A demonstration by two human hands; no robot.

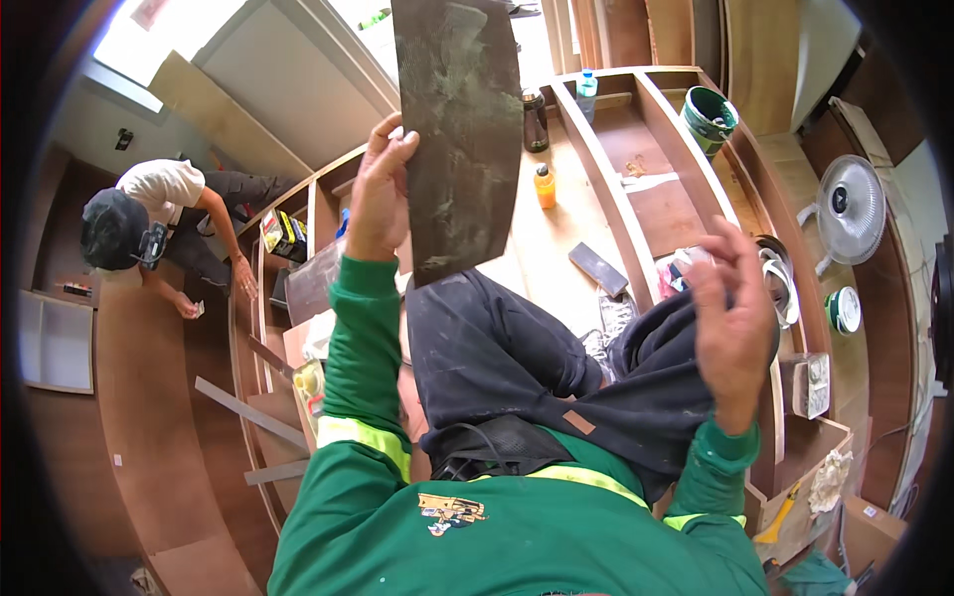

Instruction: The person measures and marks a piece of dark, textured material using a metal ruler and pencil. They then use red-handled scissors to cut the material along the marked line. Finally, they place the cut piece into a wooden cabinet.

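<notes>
Head view. The left hand [380, 194] is raised and closed on the left edge of a dark, scuffed rectangular sheet [459, 134] — thumb on the near face, fingers behind. The sheet stands upright, its top end running out of the top of the picture, its lower edge just above the person's dark trousers [507, 348].

The right hand [733, 318] is lifted at the right, fingers loosely curled, holding nothing that can be seen; motion blur hides the fingertips.

The person sits on a long wooden cabinet frame [616, 189]. On the board beyond the sheet stand a dark bottle [535, 121] and an orange bottle [545, 187], with a small dark block [597, 269] lying nearer the knee. A green bucket [710, 117] sits in the frame's far compartment — a white fan [850, 209] stands well to the right. At the left, another person [159, 223] crouches on the brown floor.
</notes>
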